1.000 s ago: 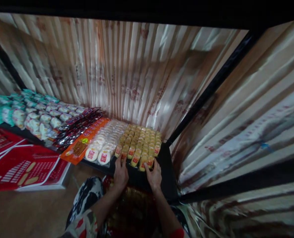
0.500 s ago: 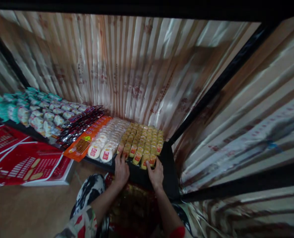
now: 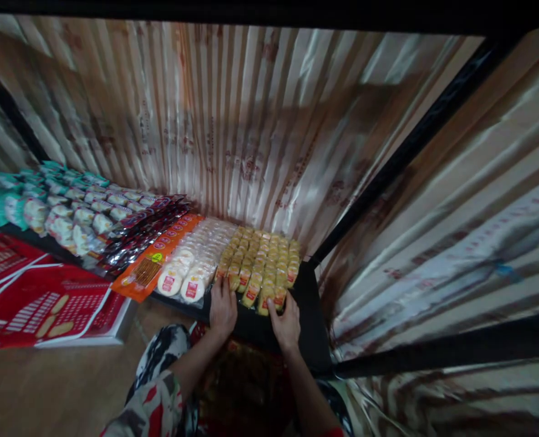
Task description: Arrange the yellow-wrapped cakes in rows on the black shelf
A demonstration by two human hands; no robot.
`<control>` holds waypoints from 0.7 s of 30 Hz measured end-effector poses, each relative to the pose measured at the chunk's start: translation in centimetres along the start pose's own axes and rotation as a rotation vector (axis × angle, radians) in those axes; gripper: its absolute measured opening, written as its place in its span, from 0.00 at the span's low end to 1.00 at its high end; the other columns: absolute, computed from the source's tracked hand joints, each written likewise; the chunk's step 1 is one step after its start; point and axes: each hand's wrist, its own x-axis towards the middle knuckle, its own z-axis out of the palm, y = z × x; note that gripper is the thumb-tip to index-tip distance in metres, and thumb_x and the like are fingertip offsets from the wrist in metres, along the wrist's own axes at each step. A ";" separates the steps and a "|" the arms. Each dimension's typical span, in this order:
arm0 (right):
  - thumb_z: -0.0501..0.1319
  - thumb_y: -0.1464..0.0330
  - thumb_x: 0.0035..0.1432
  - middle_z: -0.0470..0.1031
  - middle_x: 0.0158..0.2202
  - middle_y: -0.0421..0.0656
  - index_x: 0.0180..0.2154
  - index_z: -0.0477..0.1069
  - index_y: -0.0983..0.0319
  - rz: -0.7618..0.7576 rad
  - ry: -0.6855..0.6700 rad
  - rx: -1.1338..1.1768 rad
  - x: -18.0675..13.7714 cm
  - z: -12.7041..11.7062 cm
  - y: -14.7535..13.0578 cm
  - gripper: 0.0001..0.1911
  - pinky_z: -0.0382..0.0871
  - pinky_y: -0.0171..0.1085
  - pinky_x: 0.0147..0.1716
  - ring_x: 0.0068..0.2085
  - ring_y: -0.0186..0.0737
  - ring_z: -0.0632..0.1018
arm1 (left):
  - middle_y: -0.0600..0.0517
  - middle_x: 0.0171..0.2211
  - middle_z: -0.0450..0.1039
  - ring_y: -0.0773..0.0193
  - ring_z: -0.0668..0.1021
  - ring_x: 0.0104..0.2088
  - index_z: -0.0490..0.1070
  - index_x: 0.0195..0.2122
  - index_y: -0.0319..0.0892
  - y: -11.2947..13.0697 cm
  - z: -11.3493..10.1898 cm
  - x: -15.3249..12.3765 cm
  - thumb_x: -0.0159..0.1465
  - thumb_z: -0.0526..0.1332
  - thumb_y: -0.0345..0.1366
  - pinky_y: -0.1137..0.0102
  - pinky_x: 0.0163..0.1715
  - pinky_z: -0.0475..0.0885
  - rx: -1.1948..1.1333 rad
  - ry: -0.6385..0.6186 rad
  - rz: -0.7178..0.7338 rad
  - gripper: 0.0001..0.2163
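Rows of small yellow-wrapped snack packets (image 3: 255,261) with red labels stand at the right end of a low black shelf (image 3: 306,291). My left hand (image 3: 223,308) rests its outstretched fingertips against the front left packets, holding nothing. At the front right corner, my right hand (image 3: 286,320) has its thumb on the face of an end packet and its fingers round the right side. Its far fingertips are partly hidden. Left of these packets lie two rows of round white packaged snacks (image 3: 181,276) in clear wrap.
Further left are an orange snack bag (image 3: 146,267), dark shiny packets (image 3: 137,233) and teal-and-white packets (image 3: 82,206). A red strapped carton (image 3: 64,303) sits on the floor. Black posts (image 3: 401,152) and pleated sheeting (image 3: 251,121) enclose the shelf. A dark red container (image 3: 246,388) lies below my arms.
The view has shifted slightly, so the shelf's left side sits a little further left and lower. Both hands stay at the front of the yellow packets with almost the same pose.
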 end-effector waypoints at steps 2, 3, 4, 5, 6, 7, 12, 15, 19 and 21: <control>0.49 0.45 0.53 0.66 0.53 0.56 0.56 0.59 0.69 -0.006 0.008 -0.002 0.0 0.0 0.0 0.39 0.61 0.46 0.50 0.54 0.53 0.66 | 0.33 0.58 0.57 0.51 0.60 0.60 0.58 0.58 0.30 0.2 0.0 0.0 0.65 0.45 0.34 0.54 0.57 0.60 0.031 0.001 0.003 0.21; 0.49 0.45 0.53 0.66 0.53 0.56 0.56 0.59 0.69 -0.010 0.010 -0.001 0.0 0.0 -0.1 0.39 0.61 0.46 0.50 0.54 0.53 0.66 | 0.33 0.58 0.58 0.51 0.60 0.60 0.57 0.58 0.29 0.2 0.1 0.0 0.65 0.45 0.34 0.54 0.57 0.60 0.042 0.008 0.001 0.22; 0.49 0.46 0.54 0.66 0.53 0.56 0.56 0.59 0.69 -0.012 0.009 -0.001 0.0 0.0 -0.1 0.39 0.61 0.46 0.50 0.54 0.53 0.66 | 0.33 0.57 0.59 0.50 0.61 0.60 0.56 0.58 0.29 0.2 0.1 -0.1 0.65 0.45 0.35 0.54 0.56 0.61 0.048 0.018 -0.003 0.22; 0.49 0.46 0.54 0.66 0.53 0.56 0.56 0.59 0.69 -0.012 0.008 -0.002 0.0 -0.1 -0.1 0.39 0.61 0.46 0.50 0.54 0.53 0.66 | 0.33 0.57 0.59 0.50 0.61 0.59 0.55 0.59 0.29 0.2 0.2 -0.2 0.65 0.45 0.36 0.54 0.56 0.61 0.051 0.029 -0.008 0.23; 0.49 0.46 0.54 0.66 0.53 0.56 0.56 0.59 0.68 -0.010 0.007 -0.001 0.0 -0.1 -0.2 0.39 0.62 0.46 0.50 0.53 0.53 0.66 | 0.33 0.57 0.59 0.50 0.62 0.59 0.54 0.60 0.29 0.2 0.3 -0.2 0.65 0.45 0.36 0.54 0.56 0.61 0.050 0.039 -0.013 0.23; 0.49 0.46 0.54 0.66 0.53 0.56 0.56 0.58 0.68 -0.007 0.009 0.000 0.0 -0.1 -0.2 0.39 0.62 0.46 0.49 0.53 0.53 0.66 | 0.34 0.57 0.59 0.50 0.62 0.59 0.52 0.60 0.30 0.2 0.3 -0.3 0.65 0.46 0.37 0.54 0.56 0.61 0.047 0.043 -0.013 0.24; 0.50 0.46 0.53 0.66 0.53 0.55 0.56 0.58 0.67 0.014 0.005 0.002 -0.1 0.0 -0.1 0.39 0.61 0.46 0.50 0.54 0.53 0.66 | 0.35 0.59 0.57 0.50 0.61 0.60 0.50 0.61 0.30 0.2 0.1 -0.3 0.64 0.49 0.41 0.54 0.57 0.60 0.032 0.004 -0.005 0.28; 0.51 0.46 0.53 0.66 0.54 0.55 0.56 0.58 0.67 0.012 0.000 0.006 -0.1 0.1 -0.1 0.39 0.61 0.46 0.50 0.53 0.52 0.66 | 0.36 0.60 0.56 0.50 0.60 0.61 0.48 0.62 0.31 0.4 -0.2 -0.2 0.63 0.51 0.42 0.54 0.58 0.60 0.016 -0.019 -0.006 0.29; 0.51 0.46 0.53 0.66 0.54 0.55 0.56 0.59 0.67 0.014 0.008 0.018 -0.1 0.0 -0.2 0.39 0.61 0.46 0.50 0.53 0.53 0.66 | 0.37 0.61 0.55 0.50 0.59 0.61 0.47 0.62 0.32 0.5 -0.5 -0.1 0.61 0.53 0.42 0.54 0.58 0.59 -0.012 -0.046 -0.006 0.31; 0.51 0.45 0.52 0.66 0.53 0.55 0.55 0.59 0.67 0.007 0.019 0.022 -0.1 0.0 -0.3 0.39 0.61 0.47 0.50 0.53 0.53 0.66 | 0.37 0.60 0.56 0.50 0.59 0.61 0.48 0.62 0.33 0.5 -0.6 -0.1 0.61 0.53 0.41 0.54 0.58 0.59 -0.021 -0.043 -0.011 0.31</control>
